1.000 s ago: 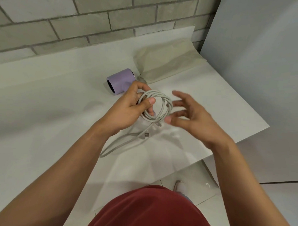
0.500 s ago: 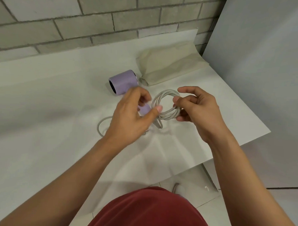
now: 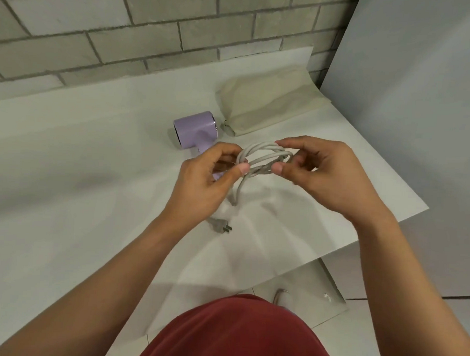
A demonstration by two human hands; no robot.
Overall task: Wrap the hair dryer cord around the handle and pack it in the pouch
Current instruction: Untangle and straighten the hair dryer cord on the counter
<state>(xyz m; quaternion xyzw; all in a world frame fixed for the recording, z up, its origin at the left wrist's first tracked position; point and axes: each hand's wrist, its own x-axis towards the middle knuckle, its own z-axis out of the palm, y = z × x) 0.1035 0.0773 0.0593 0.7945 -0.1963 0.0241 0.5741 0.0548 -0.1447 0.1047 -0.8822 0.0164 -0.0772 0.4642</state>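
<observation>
A lilac hair dryer (image 3: 194, 129) lies on the white table (image 3: 80, 171), its handle running toward me and mostly hidden behind my left hand (image 3: 204, 182). The grey cord (image 3: 261, 160) is gathered into a flattened coil held above the table between both hands. My left hand pinches the coil's left end and my right hand (image 3: 325, 176) pinches its right end. A loop of cord hangs down from the coil, and the plug (image 3: 222, 228) rests on the table below my left hand. The beige pouch (image 3: 269, 106) lies flat behind the dryer, to its right.
A grey brick wall (image 3: 154, 34) runs along the table's far edge. A grey panel (image 3: 420, 105) stands upright at the right. The table's right corner (image 3: 423, 207) is close to my right wrist, with tiled floor below it.
The coil has been squeezed from a round loop into a flatter, longer bundle held at both ends. The loose cord on the table has been drawn in, and the plug now lies below my left hand.
</observation>
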